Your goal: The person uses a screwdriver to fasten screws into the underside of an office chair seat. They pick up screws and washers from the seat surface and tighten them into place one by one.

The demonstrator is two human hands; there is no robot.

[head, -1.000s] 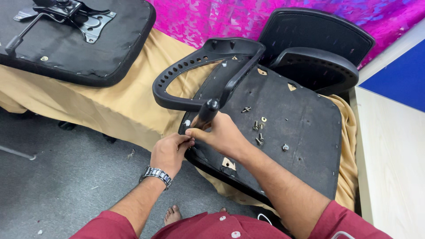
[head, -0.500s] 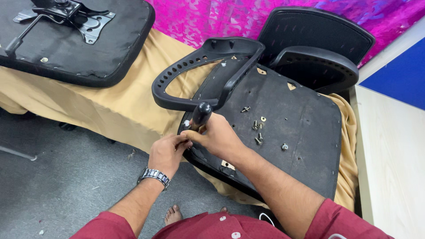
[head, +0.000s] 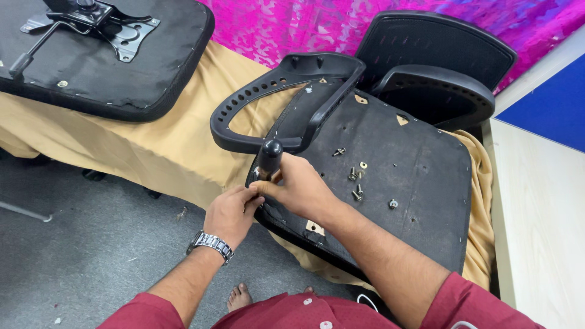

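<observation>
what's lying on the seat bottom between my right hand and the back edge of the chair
In the head view, loose screws and washers lie on the upturned seat base, beyond the right hand gripping the black-handled tool.

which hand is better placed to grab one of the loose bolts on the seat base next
Probably the right hand: it lies on the seat base nearest the loose bolts, though its grip holds the screwdriver. The left hand sits at the edge, farther off.

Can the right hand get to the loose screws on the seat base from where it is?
Probably yes. The screws lie bare on the seat base, just beside the right hand, with nothing between them. But that hand is wrapped around the screwdriver and would likely have to let go first.
</observation>
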